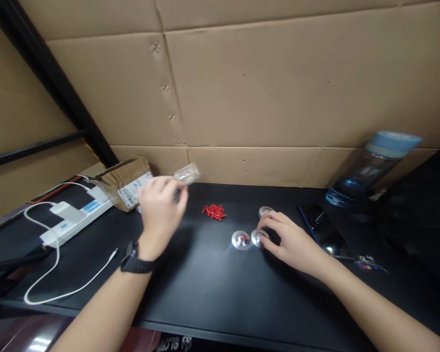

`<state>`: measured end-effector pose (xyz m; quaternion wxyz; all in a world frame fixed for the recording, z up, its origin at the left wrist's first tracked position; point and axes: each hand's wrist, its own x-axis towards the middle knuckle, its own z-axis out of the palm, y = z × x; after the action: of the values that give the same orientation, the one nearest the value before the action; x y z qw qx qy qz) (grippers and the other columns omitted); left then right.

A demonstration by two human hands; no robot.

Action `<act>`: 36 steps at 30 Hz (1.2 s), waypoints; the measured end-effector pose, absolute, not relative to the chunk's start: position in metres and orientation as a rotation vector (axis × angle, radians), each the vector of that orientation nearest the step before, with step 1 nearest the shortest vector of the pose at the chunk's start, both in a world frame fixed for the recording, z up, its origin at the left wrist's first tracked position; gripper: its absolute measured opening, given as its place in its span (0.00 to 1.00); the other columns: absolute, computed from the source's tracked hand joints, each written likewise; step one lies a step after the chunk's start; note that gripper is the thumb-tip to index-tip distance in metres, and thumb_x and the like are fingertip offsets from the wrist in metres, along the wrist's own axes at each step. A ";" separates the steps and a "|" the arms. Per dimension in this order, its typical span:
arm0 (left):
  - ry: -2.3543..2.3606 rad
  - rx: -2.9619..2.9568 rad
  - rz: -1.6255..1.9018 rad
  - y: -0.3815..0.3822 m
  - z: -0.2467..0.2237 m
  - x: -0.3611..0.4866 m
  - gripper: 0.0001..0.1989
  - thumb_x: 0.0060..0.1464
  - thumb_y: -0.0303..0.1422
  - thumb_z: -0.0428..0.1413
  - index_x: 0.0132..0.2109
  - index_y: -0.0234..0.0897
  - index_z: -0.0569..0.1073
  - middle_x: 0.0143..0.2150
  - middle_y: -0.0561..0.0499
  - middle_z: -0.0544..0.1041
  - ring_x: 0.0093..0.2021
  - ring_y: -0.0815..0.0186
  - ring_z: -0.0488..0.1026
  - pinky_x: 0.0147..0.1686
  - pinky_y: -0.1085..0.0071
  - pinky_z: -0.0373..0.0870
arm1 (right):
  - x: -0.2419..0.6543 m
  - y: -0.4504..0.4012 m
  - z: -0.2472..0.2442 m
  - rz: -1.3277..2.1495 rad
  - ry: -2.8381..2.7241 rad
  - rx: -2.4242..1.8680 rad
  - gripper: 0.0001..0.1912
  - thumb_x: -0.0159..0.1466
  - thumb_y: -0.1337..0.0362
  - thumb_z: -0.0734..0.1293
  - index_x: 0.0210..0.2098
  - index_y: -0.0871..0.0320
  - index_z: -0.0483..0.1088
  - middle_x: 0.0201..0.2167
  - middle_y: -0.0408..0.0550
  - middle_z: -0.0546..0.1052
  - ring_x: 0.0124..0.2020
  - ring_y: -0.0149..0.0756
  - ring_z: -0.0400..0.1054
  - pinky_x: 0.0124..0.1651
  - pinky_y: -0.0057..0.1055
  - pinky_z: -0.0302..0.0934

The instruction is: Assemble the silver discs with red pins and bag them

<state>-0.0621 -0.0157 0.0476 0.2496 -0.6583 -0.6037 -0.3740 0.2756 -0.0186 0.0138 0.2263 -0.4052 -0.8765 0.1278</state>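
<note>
My left hand (163, 203) is raised above the table's left half, fingers closed round a crumpled clear plastic bag (187, 174). Something small and dark shows by its thumb, too blurred to name. My right hand (288, 239) has its thumb and fingers curled on the rim of a silver domed disc, which looks like a finger cymbal (257, 238). Just left of it lies a second finger cymbal (238, 240) with a bit of red on its dome. A third finger cymbal (264, 211) sits behind, partly covered by my fingers. Farther left is a small pile of red cord loops (214, 212).
An opened cardboard box (126, 183) and a white power strip (78, 222) with a white cable (58, 259) occupy the left. On the right are a phone (324, 230), a keyring (368, 264) and a blue-lidded bottle (366, 171). Cardboard panels (278, 88) line the back.
</note>
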 end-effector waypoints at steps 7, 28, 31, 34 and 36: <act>-1.242 -2.376 -0.811 -0.002 0.010 0.030 0.11 0.69 0.28 0.52 0.45 0.41 0.80 0.43 0.47 0.82 0.48 0.57 0.72 0.47 0.56 0.60 | 0.275 -0.020 0.011 0.330 -2.404 -1.127 0.07 0.67 0.67 0.66 0.44 0.53 0.73 0.47 0.50 0.75 0.54 0.44 0.69 0.58 0.42 0.66; -1.159 -2.783 -0.616 -0.028 0.013 0.026 0.10 0.69 0.36 0.53 0.50 0.42 0.77 0.44 0.47 0.79 0.47 0.58 0.72 0.48 0.59 0.61 | 0.272 -0.022 0.015 0.159 -2.586 -1.284 0.06 0.69 0.67 0.66 0.38 0.55 0.77 0.37 0.47 0.80 0.39 0.39 0.75 0.40 0.32 0.63; -1.165 -2.809 -0.554 -0.027 0.009 0.024 0.10 0.68 0.39 0.55 0.47 0.43 0.79 0.39 0.50 0.79 0.44 0.60 0.73 0.46 0.59 0.59 | 0.273 -0.021 0.012 0.044 -2.630 -1.263 0.06 0.69 0.67 0.66 0.37 0.55 0.76 0.36 0.47 0.80 0.39 0.40 0.74 0.40 0.34 0.63; -1.142 -2.790 -0.480 -0.026 0.004 0.026 0.08 0.69 0.36 0.55 0.46 0.42 0.79 0.38 0.50 0.79 0.43 0.59 0.72 0.46 0.59 0.58 | 0.276 -0.020 0.009 -0.108 -2.672 -1.275 0.07 0.70 0.66 0.66 0.36 0.56 0.76 0.36 0.47 0.80 0.40 0.42 0.74 0.41 0.37 0.62; -1.109 -2.742 -0.431 -0.026 0.002 0.028 0.08 0.69 0.32 0.54 0.45 0.41 0.79 0.37 0.50 0.79 0.43 0.59 0.72 0.45 0.59 0.58 | 0.279 -0.019 0.009 -0.199 -2.699 -1.290 0.08 0.70 0.67 0.67 0.34 0.56 0.75 0.36 0.48 0.80 0.40 0.43 0.73 0.40 0.38 0.61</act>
<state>0.0280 -0.0260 0.0016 0.0760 -0.9148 -0.3698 -0.1439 0.2785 -0.0193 0.0088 0.0715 -0.4292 -0.8979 -0.0663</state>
